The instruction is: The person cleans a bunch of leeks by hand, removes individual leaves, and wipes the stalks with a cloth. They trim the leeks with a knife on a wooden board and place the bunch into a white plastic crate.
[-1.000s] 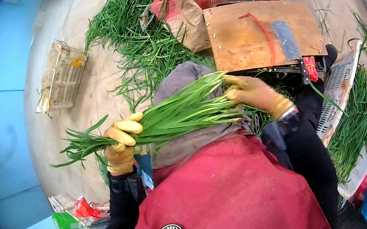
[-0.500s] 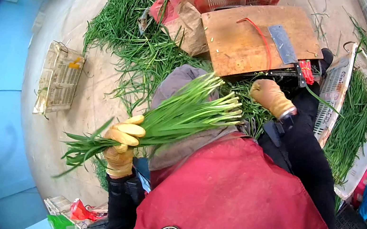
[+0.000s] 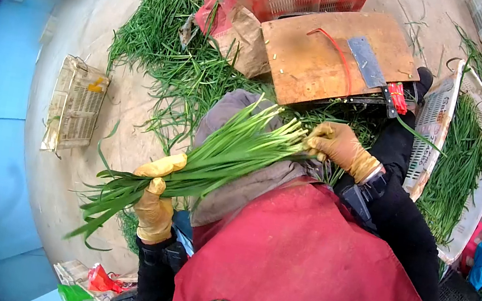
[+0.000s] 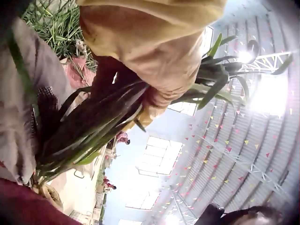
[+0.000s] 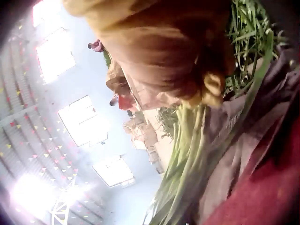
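A bundle of long green leafy stalks (image 3: 234, 156) lies slantwise over the person's lap, pale ends toward the upper right. My gloved left hand (image 3: 156, 200) grips its leafy end, thumb and fingers round it; the left wrist view shows the glove (image 4: 150, 51) wrapped about the dark leaves (image 4: 98, 117). At the pale ends, my gloved right hand (image 3: 342, 147) pinches stalks with bent fingers. In the right wrist view the glove (image 5: 159, 56) has its fingertips on the pale stalks (image 5: 187, 136).
A wooden board (image 3: 312, 61) carries a cleaver (image 3: 366, 62) and a red strip. Loose greens (image 3: 166, 25) are heaped on the floor at the upper left. A white crate (image 3: 434, 137) of greens stands at the right, another crate (image 3: 76, 105) at the left.
My right hand has come back from beside the board to the pale stalk ends, after moving off them earlier. The left hand's fingers have shifted on the leaves, which fan out more.
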Available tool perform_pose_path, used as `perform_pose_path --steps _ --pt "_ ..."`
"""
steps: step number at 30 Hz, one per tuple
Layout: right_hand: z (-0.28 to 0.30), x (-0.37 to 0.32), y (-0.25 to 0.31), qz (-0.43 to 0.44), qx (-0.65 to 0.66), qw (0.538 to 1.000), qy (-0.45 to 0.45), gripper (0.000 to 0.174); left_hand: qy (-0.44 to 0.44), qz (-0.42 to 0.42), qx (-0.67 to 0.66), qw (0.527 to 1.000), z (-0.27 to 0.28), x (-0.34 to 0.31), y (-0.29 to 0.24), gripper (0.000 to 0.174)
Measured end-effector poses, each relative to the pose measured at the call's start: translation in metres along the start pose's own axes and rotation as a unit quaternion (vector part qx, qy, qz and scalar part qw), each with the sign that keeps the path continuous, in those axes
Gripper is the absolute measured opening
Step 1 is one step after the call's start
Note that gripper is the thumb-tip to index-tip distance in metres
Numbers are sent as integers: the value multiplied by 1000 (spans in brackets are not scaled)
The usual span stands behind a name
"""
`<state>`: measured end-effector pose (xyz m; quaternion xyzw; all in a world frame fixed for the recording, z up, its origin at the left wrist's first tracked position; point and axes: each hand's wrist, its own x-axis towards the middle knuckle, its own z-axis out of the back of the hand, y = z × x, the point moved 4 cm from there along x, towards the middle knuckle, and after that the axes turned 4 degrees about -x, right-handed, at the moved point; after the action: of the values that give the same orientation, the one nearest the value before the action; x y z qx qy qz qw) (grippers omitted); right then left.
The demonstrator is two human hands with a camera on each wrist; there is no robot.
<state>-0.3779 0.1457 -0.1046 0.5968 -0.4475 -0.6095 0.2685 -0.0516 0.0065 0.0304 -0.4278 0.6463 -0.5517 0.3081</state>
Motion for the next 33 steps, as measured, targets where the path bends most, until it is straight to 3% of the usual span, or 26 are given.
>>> perform_pose_path --steps 2,4,5,6,7,8,10,11,14,17,18,20,22,24,26,28,30,33 --pt "28 11 -17 -1 -55 995 -79 9 -15 -4 -16 1000 2 1 4 32" --pt "40 6 -13 60 -104 984 -134 10 -21 -10 -41 999 7 4 8 32" --pt "44 3 -16 34 -87 989 -118 17 -32 -10 -39 999 7 2 7 32" --pt "39 -3 8 177 -183 959 -124 22 -40 -12 -39 998 4 3 6 31" --pt "26 -11 33 315 -275 899 -129 28 -47 -16 -40 998 0 5 5 30" --pt "10 -20 52 442 -360 811 -129 33 -45 -13 -44 998 -3 6 5 30" --pt "-17 -19 67 461 -352 813 -49 44 -40 -10 -51 998 -6 8 3 30" --pt "-31 -19 68 411 -453 790 -37 45 -33 -10 -52 998 -7 9 3 31" --pt "-40 0 48 385 -540 746 -57 29 -30 -8 -73 997 -3 11 5 32" --pt "-16 4 42 355 -547 754 -83 20 -60 39 -137 988 7 11 14 29" --pt "-7 3 38 345 -610 707 -96 19 -80 41 -143 986 10 11 16 28" --pt "33 8 7 301 -604 731 -104 18 -119 42 -158 979 16 12 19 26" --pt "40 -10 23 279 -487 814 -151 12 -100 34 -172 979 17 13 21 25" --pt "36 -9 20 249 -260 928 -99 16 -110 53 -175 977 12 14 20 26" --pt "5 -4 27 176 4 984 -28 23 -100 43 -169 980 11 14 22 26" --pt "-19 9 31 172 -92 980 39 33 -92 34 -166 981 11 13 22 26" --pt "-37 23 14 100 19 993 60 27 -84 27 -168 982 10 13 21 27" --pt "-38 21 13 128 -212 967 54 16 -96 14 -156 983 15 8 17 29"
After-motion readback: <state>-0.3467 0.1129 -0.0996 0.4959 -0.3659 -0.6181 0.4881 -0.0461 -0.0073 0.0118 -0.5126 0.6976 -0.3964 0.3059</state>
